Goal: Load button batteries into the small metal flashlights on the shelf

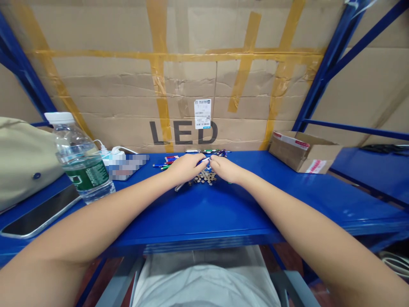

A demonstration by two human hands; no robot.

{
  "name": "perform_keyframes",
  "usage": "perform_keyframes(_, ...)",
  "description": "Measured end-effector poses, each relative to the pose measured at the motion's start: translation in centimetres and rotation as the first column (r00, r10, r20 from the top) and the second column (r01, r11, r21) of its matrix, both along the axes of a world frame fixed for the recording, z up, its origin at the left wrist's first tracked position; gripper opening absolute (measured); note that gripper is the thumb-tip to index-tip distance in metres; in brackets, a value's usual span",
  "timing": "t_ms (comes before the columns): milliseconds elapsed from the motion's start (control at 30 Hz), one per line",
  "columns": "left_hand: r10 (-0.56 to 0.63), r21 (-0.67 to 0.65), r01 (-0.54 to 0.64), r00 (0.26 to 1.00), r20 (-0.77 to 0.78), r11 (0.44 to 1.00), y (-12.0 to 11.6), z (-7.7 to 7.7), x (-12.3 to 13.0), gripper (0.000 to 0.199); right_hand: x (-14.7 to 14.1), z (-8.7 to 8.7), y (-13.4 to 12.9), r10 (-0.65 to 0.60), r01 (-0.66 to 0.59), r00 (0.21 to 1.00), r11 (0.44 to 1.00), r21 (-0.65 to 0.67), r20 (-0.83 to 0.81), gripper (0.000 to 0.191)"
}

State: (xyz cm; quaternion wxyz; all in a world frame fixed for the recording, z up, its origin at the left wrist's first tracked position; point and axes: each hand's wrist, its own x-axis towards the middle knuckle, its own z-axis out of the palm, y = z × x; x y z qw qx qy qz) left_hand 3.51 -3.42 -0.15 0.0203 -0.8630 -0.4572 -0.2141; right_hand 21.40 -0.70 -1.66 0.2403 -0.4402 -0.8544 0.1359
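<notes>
My left hand [184,169] and my right hand [226,169] meet over the middle of the blue shelf top. Both have fingers closed, pinching a slim blue pen-like piece [202,161] with a pale end between them; the fingers hide most of it. Just below lies a pile of small round metal discs [206,177], like button cells. Several slim pen-like tubes [170,158] in red, blue and green lie beyond my left hand. More tubes [207,151] lie in a row at the back. A silvery rod [179,186] pokes out beneath my left hand.
At left stand a water bottle [84,164] and a beige bag [25,162], with a phone [41,211] lying flat by them. Behind are a white power strip [111,157] and a partly blurred flat packet [131,166]. An open cardboard box [300,151] sits at right. Taped cardboard [128,94] forms the back.
</notes>
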Motion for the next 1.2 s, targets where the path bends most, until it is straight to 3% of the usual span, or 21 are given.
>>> perform_keyframes(100, 0.139, 0.131, -0.112, 0.967, -0.215, 0.985, -0.7, 0.2, 0.3, 0.036, -0.2, -0.2, 0.2, -0.081, 0.082, 0.997, 0.996, 0.039, -0.008, 0.016)
perform_keyframes(233, 0.194, 0.195, -0.137, 0.929, -0.315, 0.971, -0.8, 0.6, 0.2, 0.037, -0.2, -0.1, 0.1, -0.059, 0.062, 0.997, 0.997, 0.056, -0.047, 0.016)
perform_keyframes(433, 0.187, 0.180, -0.139, 0.938, -0.292, 0.974, -0.6, 0.8, 0.0, 0.038, -0.6, -0.2, 0.2, -0.092, 0.097, 0.994, 0.992, 0.080, -0.061, 0.018)
perform_keyframes(633, 0.046, 0.037, -0.040, 0.982, -0.183, 0.999, -0.7, 0.4, 0.5, 0.041, 0.7, 0.4, 1.4, -0.138, 0.186, 0.937, 0.975, 0.124, -0.319, 0.028)
perform_keyframes(700, 0.052, 0.065, -0.040, 0.981, -0.185, 0.997, -0.6, 0.4, 0.5, 0.039, 1.9, 1.0, 1.9, -0.159, 0.202, 0.953, 0.968, 0.150, -0.258, 0.029)
perform_keyframes(800, 0.065, 0.072, -0.052, 0.980, -0.190, 0.996, -0.3, 0.4, 0.1, 0.037, 3.8, 1.6, 2.3, -0.173, 0.163, 0.982, 0.981, 0.108, 0.081, 0.024)
perform_keyframes(900, 0.077, 0.038, -0.071, 0.976, -0.206, 0.997, 0.2, 0.4, -0.5, 0.037, 4.8, 1.7, 2.5, -0.113, 0.107, 0.958, 0.994, 0.039, 0.265, 0.018)
perform_keyframes(1067, 0.097, 0.034, -0.091, 0.964, -0.249, 0.995, 0.7, 0.1, -0.9, 0.037, 4.8, 1.4, 2.6, -0.133, 0.143, 0.922, 0.990, 0.000, 0.362, 0.016)
perform_keyframes(1200, 0.088, 0.040, -0.081, 0.966, -0.244, 0.996, 0.8, 0.0, -0.9, 0.038, 4.7, 1.4, 2.6, -0.198, 0.211, 0.916, 0.977, -0.001, 0.348, 0.014)
